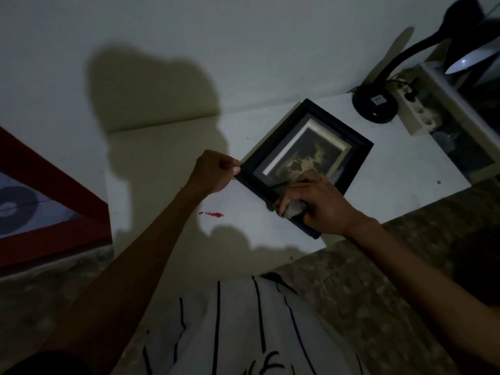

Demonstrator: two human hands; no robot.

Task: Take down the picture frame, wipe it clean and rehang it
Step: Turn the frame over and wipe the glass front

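Head view, dim light. Red-framed panel (54, 212) at left edge. Left hand (213, 171) pinches left corner of black rectangular picture frame (305, 155), thumb and fingers curled on it. Frame lies flat on white tabletop (162, 158), glass up. Right hand (316, 201) presses crumpled grey cloth (293, 209) onto frame's near edge, fingers curled round cloth. Black gooseneck desk lamp (376, 104) and white power strip (416, 112) at far right.
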